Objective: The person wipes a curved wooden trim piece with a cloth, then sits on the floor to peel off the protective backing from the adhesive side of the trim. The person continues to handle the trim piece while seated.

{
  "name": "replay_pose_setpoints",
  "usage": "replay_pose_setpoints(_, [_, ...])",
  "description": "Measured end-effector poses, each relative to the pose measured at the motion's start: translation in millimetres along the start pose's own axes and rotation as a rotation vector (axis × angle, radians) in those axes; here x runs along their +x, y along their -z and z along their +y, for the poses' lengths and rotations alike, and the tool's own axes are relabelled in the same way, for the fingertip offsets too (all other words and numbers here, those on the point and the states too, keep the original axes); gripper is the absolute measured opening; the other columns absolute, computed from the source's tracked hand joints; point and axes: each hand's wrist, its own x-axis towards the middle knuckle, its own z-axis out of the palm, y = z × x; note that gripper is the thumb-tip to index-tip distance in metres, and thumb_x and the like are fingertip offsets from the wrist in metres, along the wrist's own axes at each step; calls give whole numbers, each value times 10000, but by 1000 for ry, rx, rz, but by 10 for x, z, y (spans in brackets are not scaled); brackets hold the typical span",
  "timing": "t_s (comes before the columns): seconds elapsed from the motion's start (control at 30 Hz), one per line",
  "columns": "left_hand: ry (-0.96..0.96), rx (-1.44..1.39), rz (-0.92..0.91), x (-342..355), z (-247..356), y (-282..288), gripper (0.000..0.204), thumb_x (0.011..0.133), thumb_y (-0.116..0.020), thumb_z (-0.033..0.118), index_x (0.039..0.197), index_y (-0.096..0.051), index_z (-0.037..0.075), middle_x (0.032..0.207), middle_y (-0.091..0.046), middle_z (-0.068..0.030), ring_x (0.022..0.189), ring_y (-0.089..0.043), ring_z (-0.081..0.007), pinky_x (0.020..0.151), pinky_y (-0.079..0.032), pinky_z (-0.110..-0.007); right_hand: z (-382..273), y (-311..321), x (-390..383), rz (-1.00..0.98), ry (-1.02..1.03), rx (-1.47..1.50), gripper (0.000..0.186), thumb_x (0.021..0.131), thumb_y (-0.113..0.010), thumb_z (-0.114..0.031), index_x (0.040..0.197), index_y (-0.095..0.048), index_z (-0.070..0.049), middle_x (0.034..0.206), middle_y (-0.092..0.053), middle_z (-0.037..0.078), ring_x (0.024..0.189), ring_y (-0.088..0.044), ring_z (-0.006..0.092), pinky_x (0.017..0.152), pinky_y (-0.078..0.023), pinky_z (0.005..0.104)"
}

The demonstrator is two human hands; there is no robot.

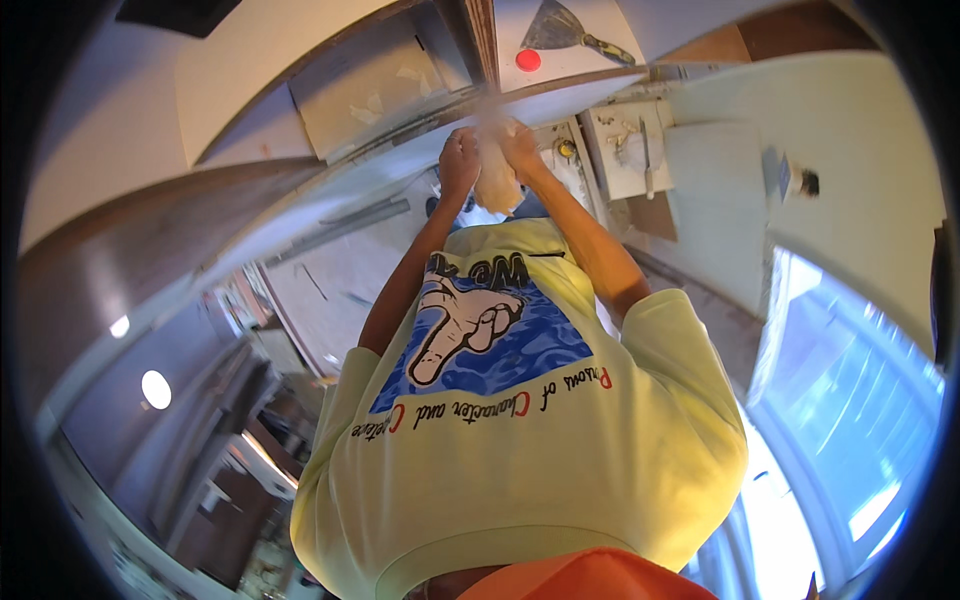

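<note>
Orange cap (590, 580) is nearest the camera, at the lower edge, and then comes the light yellow shirt (560, 475) of the person. Both arms stretch away from the body toward the top of the view, and between the two hands is a pale soft thing (496, 190), perhaps a bag or a cloth. It lies just right of the left hand (460, 158) and just left of the right hand (519, 147). Neither hand is clearly nearer to it, though the right one reaches a little farther out. Its long axis runs from between the hands back toward the chest, so its lower end points to the shirt. The fingers of both hands look curled in, but the part above is blurred, and I cannot tell if each hand is clamped on the thing or only touches it.

Beyond the hands, quite near, a long white board (570, 98) crosses at a slant and seems to limit the room forward. Past it lie a scraper (570, 34) and a red disc (528, 61). To the right, a thin knife-like tool (647, 160) rests on a whitish box (612, 135). More open room seems to be on the near side, before the shirt.
</note>
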Motion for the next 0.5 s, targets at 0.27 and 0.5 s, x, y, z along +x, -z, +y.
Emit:
replay_pose_setpoints(0.27, [7, 173, -381, 77, -518, 1351, 374, 933, -621, 238, 1245, -613, 31, 1044, -701, -166, 950, -685, -264, 870, -515, -355, -38, -663, 188, 765, 183, -42, 351, 921, -652, -240, 1134, -674, 37, 1024, -705, 216, 932, -674, 296, 804, -520, 403])
replay_pose_setpoints(0.5, [41, 112, -457, 70, -887, 1739, 402, 934, -637, 240, 1257, -592, 5, 1022, -697, -141, 921, -672, -244, 844, -515, -345, -277, -906, 323, 905, 390, 56, 334, 927, -682, -232, 1093, -662, 57, 941, -686, 159, 872, -609, 221, 793, -497, 376])
